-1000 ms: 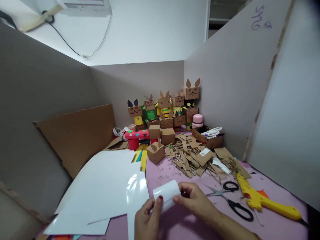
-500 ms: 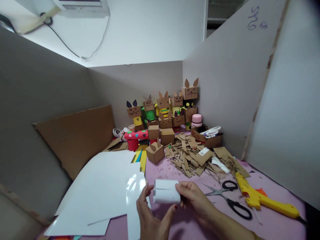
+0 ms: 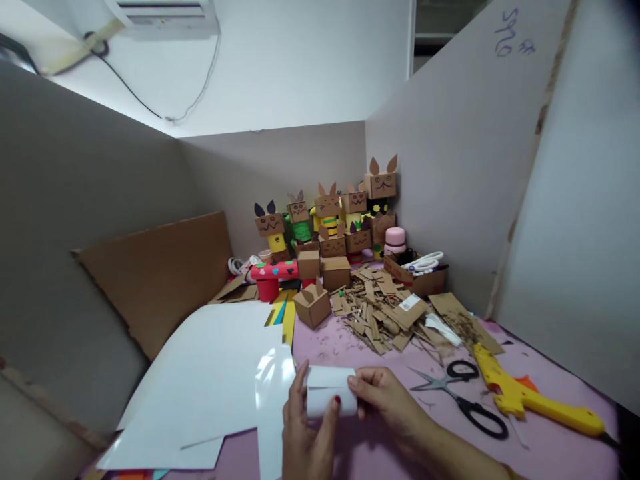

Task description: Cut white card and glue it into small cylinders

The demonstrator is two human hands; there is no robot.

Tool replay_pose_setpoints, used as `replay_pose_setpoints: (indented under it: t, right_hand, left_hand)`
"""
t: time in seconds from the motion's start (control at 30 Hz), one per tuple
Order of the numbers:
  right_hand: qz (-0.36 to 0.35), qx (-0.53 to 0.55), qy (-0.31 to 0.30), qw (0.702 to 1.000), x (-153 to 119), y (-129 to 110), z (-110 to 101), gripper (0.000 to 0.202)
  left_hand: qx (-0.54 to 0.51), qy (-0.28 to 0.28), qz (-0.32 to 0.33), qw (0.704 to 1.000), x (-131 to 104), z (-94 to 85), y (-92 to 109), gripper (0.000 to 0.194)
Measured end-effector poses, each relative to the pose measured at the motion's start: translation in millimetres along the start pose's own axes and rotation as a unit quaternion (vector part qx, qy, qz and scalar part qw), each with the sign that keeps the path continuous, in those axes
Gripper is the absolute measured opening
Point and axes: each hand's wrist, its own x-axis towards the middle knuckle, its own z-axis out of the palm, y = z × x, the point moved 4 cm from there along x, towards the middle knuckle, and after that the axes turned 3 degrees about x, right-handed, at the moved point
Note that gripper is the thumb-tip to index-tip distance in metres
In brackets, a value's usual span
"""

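Observation:
A short white paper tube (image 3: 323,397) with an overlapping seam along its top is between my hands, over the pink table covering near its front. My left hand (image 3: 310,427) wraps its left end, thumb pressed on the front and fingers behind. My right hand (image 3: 383,400) pinches the right end between thumb and fingers. Left of the tube lies a large glossy white sheet (image 3: 200,373) with a cut corner. To the right are open scissors (image 3: 457,397) with black handles and a yellow glue gun (image 3: 535,400).
A heap of cardboard scraps (image 3: 380,307) lies beyond my hands, beside a small cardboard box (image 3: 313,307) with ears. Several cardboard animal figures (image 3: 327,203) stand at the back. A cardboard tray (image 3: 423,277) holds white cables. A brown cardboard panel (image 3: 160,273) leans at left.
My left hand has closed onto the tube, its thumb moving up onto the front. The right hand keeps its pinch, and the tube sits slightly lower.

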Motion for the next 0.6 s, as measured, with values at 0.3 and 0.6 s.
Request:
replay_pose_setpoints:
  t: [0.3, 0.6]
  right_hand:
    - [-0.012, -0.021, 0.017, 1.0, 4, 0, -6, 0.045]
    - [-0.06, -0.003, 0.111, 0.992, 8, -10, -26, 0.046]
  left_hand:
    - [-0.047, -0.053, 0.007, 0.997, -1, 6.6, 7, 0.067]
    - [0.092, 0.007, 0.02, 0.996, 9, -14.6, 8, 0.055]
